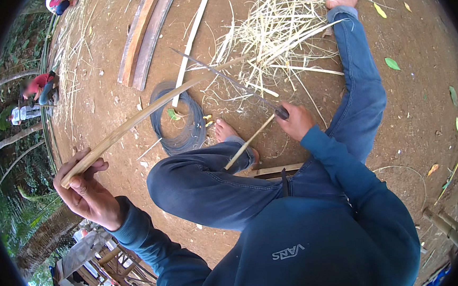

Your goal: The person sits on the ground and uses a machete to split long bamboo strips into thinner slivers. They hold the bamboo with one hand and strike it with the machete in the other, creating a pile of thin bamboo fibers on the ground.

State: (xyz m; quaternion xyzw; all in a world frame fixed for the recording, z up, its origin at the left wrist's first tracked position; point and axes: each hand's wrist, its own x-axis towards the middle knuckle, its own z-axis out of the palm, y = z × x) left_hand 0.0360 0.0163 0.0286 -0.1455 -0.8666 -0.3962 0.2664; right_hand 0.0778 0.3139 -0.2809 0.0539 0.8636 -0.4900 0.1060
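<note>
My left hand [86,190] is raised at the left, its thumb and fingers closed on the near end of a long split bamboo strip [132,122]. The strip slants away to the upper right, and its far part meets the line of the blade. My right hand [297,121] is closed around the dark grip of a long, thin-bladed knife [230,79], its point toward the upper left. A pale round stick [250,141] runs from beside this fist down over my bent leg; whether the fist holds it too, I cannot tell.
A coil of dark wire [158,116] lies on the dirt ahead of my bent knee. Beyond it are a pale strip [192,36] and long brown planks [147,34]. A heap of bamboo shavings [284,22] spreads near my outstretched foot. People [39,90] sit far left.
</note>
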